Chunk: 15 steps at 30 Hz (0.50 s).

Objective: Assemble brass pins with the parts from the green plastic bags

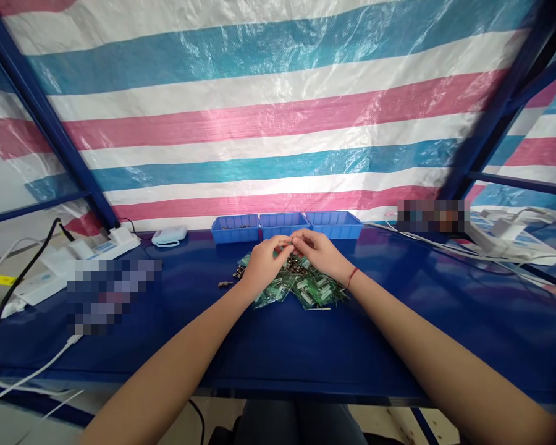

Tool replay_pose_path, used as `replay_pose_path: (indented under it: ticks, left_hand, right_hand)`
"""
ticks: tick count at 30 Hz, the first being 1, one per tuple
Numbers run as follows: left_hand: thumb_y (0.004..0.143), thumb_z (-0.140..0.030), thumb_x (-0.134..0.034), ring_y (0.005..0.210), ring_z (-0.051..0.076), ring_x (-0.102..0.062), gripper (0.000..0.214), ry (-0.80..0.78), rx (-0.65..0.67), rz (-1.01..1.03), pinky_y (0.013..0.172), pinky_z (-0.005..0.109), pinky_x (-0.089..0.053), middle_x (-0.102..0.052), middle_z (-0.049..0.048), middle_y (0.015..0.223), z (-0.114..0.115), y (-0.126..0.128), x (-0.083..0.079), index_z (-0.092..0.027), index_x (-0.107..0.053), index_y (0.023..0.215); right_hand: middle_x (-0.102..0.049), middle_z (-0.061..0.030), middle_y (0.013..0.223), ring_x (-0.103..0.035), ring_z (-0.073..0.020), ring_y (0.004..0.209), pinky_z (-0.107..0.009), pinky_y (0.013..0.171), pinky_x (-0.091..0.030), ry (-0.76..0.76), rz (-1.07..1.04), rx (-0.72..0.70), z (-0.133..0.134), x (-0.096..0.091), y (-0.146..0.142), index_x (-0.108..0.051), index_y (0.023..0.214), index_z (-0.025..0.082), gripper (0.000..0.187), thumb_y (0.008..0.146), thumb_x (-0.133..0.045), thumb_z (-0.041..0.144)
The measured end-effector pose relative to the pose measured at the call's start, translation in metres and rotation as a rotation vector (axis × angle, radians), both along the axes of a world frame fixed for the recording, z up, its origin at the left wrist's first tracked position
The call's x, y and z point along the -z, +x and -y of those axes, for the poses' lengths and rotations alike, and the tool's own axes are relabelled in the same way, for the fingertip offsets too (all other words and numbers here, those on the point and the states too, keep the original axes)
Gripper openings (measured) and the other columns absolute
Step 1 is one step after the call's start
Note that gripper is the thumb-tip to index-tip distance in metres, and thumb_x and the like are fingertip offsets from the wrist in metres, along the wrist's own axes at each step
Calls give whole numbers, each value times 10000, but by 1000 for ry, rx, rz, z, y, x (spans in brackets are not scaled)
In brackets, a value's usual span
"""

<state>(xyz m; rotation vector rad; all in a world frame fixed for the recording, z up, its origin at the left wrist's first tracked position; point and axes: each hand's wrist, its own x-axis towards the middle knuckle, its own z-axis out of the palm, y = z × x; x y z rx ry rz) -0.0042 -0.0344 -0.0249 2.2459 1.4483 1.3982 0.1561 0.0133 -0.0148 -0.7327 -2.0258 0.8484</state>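
Holds L hand (265, 264) & R hand (323, 252) curled tip-to-tip over bags (319, 292) + metal pcs (297, 267) on worktop (306, 352) — can't tell if gripping anything — w/ 3 bins (283, 224) just behind.

Small parts (297, 267) look metallic — the bags (274, 293), glossy plastic.

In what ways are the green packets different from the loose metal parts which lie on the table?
The green packets look shiny and green, while the metal parts look brownish. Each packet is broad and flat; each metal part is small and chunky. The largest visible packets lie in front, whereas most metal parts show behind them. Both lie on the blue table.
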Motion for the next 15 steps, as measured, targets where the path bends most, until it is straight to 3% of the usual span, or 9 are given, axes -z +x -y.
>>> replay_pose_path:
  ticks: [5, 15]
  left_hand:
    - [896, -219, -546, 812, 164, -663, 163, 17, -90, 75, 735, 259, -505, -731, 23, 943, -4, -6, -3, -211, -660, 1013]
    - [863, -185, -594, 797, 159, -621, 94, 28, -33, 40, 790, 274, -474, -710, 7, 887, -6, -11, -4, -210, -676, 902]
  right_hand:
    - [-635, -32, 734, -598, -144, 648, -306, 637, -530, -107, -85, -60, -11, -3, -12, -561, 844, 192, 320, 832, -555, 512]
    - [-655, -35, 735, -618, -137, 653, -304, 669, -555, -163, -158, -44, 0, 2, -8, -607, 790, 183, 404, 805, -567, 584]
